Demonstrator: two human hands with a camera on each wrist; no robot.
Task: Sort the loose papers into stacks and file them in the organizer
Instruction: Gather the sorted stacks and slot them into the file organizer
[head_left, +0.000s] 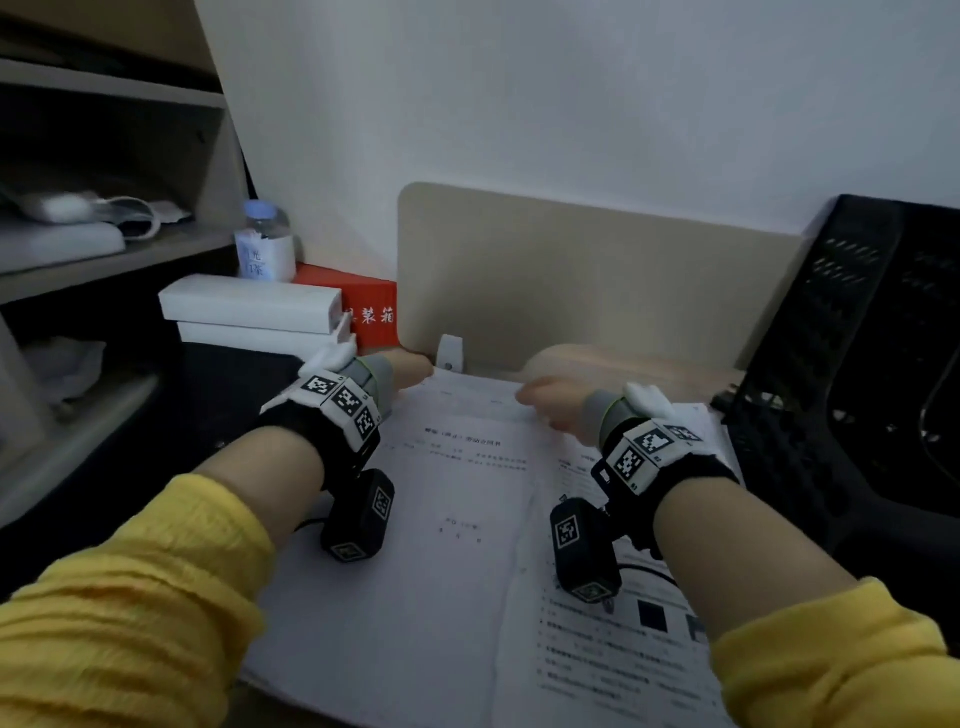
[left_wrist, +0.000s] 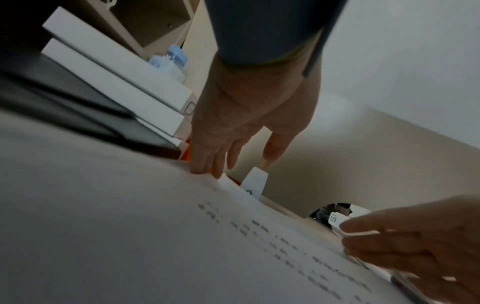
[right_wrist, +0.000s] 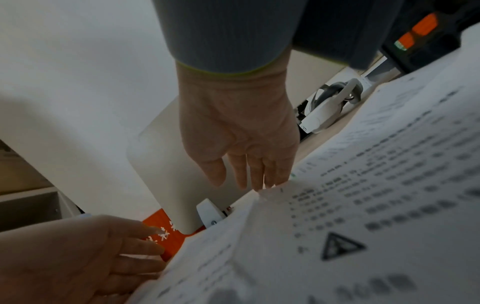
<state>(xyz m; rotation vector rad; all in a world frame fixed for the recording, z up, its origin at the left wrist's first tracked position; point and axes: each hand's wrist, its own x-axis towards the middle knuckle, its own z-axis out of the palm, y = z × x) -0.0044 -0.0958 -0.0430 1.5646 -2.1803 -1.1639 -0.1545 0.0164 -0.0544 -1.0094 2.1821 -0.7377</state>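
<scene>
Printed white papers lie spread on the desk, one sheet overlapping another sheet at the right. My left hand reaches to the top sheet's far left corner, and its straight fingers touch that corner. My right hand is at the same far edge further right. Its straight fingertips press the paper edge, which curls up slightly, while the thumb stays free. A black mesh organizer stands at the right of the desk.
A beige divider panel with a white clamp closes the desk's far edge. Two stacked white boxes, a red box and a blue-capped bottle sit at far left. Shelves stand further left.
</scene>
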